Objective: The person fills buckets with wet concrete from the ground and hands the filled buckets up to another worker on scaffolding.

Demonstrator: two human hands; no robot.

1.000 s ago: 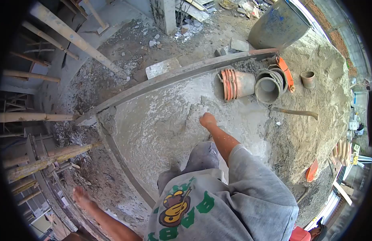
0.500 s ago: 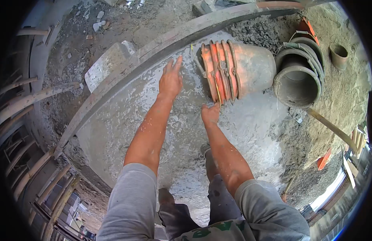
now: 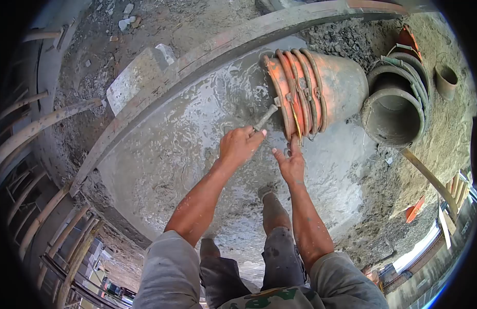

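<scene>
I judge the step in hand to be taking hold of the bucket stack [image 3: 313,92], lying on its side on wet mortar [image 3: 192,154]. My left hand [image 3: 237,147] closes around a grey handle [image 3: 265,117] at its rim end; my right hand [image 3: 292,165], fingers loosely spread, touches its near edge. The next move calls for firming the right grip. Half a second ago the left was empty.
</scene>
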